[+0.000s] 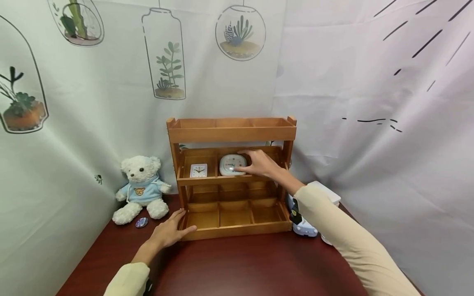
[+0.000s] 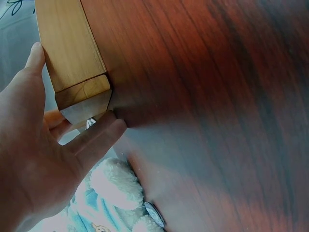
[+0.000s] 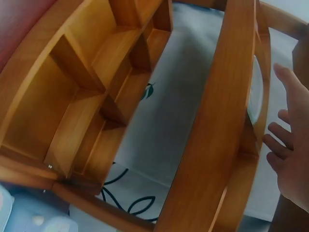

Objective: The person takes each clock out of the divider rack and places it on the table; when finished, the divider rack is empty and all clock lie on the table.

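Observation:
A round-cornered white clock (image 1: pixel 227 165) leans in the middle compartment of the wooden shelf's second tier. My right hand (image 1: pixel 259 164) is at its right side, thumb in front of the face and index finger by the top edge. In the right wrist view that hand (image 3: pixel 294 140) has its fingers spread, with a gap showing between them and the clock's rim (image 3: pixel 255 92). My left hand (image 1: pixel 168 231) rests at the lower left corner of the wooden shelf (image 1: pixel 237 232), thumb along the front and fingers extended by the side.
A small square clock (image 1: pixel 198 170) stands in the left compartment of that tier. A white teddy bear (image 1: pixel 142 187) in a blue hoodie sits left, with a round badge (image 1: pixel 142 222) before it. Right of the shelf are a blue-and-white item (image 1: pixel 305 228) and a white box (image 1: pixel 326 191).

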The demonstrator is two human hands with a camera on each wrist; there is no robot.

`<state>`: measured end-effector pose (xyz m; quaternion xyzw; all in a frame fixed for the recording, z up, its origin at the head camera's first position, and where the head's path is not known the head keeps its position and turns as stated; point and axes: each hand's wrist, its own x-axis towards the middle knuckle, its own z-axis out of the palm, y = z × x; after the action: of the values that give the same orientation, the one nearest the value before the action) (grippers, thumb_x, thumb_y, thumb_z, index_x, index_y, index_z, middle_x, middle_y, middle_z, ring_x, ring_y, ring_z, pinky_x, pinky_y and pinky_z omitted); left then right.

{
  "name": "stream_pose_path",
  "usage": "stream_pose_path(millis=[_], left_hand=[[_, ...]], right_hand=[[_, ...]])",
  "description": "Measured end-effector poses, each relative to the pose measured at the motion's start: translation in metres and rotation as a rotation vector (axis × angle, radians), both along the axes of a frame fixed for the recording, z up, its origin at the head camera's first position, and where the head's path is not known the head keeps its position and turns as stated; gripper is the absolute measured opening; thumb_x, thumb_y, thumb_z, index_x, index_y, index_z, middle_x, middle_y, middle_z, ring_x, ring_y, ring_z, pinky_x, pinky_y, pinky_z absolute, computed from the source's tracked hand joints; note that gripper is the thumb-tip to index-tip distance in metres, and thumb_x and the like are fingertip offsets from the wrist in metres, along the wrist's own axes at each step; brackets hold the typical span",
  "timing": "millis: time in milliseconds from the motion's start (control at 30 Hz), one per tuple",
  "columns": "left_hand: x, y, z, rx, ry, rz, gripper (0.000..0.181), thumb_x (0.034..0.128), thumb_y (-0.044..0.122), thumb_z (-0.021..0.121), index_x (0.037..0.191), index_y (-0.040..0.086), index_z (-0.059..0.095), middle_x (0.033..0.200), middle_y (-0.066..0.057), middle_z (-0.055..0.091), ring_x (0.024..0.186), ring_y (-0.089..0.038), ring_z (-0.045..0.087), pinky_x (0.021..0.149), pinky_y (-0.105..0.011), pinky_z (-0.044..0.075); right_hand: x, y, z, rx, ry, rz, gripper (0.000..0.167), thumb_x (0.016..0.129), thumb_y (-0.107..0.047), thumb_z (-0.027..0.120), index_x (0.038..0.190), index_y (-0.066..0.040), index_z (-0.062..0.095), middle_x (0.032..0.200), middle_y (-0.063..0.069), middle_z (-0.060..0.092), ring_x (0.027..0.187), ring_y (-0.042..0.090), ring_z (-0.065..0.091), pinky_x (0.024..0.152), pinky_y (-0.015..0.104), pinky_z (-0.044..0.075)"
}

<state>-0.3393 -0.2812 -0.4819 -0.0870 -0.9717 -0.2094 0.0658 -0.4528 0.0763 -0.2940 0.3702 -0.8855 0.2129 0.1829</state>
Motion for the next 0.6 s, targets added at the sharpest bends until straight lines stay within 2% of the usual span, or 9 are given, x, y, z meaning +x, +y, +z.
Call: stream_pose_path(millis=[233, 400, 600], left_hand=[[-0.001, -0.001, -0.005, -0.005, -0.006, 0.005, 0.093, 0.0926, 0.067, 0.065, 0.155, 0.0, 0.045, 0.163, -0.019, 0.038, 0.103, -0.034, 0.069, 0.078, -0.055, 0.053], [0.0, -0.001, -0.004, -0.007, -0.014, 0.01, 0.095, 0.0923, 0.068, 0.065, 0.156, 0.001, 0.044, 0.163, -0.019, 0.038, 0.102, -0.034, 0.069, 0.074, -0.052, 0.053], [-0.001, -0.001, 0.0, -0.007, -0.001, 0.007, 0.093, 0.0931, 0.066, 0.066, 0.156, 0.001, 0.044, 0.163, -0.018, 0.038, 0.109, -0.038, 0.068, 0.081, -0.057, 0.053]], right_hand=[[-0.011, -0.017, -0.004, 0.062, -0.083, -0.043, 0.081, 0.086, -0.055, 0.081, 0.15, -0.012, 0.056, 0.139, 0.008, 0.063, 0.112, 0.025, 0.066, 0.095, 0.046, 0.053], [-0.015, -0.026, -0.007, 0.146, -0.041, -0.053, 0.083, 0.084, -0.059, 0.082, 0.15, -0.016, 0.056, 0.14, 0.008, 0.061, 0.118, 0.026, 0.064, 0.098, 0.044, 0.052], [-0.02, -0.027, -0.008, 0.188, 0.006, -0.099, 0.088, 0.081, -0.063, 0.081, 0.152, -0.018, 0.055, 0.148, 0.009, 0.056, 0.129, 0.03, 0.058, 0.105, 0.045, 0.049]])
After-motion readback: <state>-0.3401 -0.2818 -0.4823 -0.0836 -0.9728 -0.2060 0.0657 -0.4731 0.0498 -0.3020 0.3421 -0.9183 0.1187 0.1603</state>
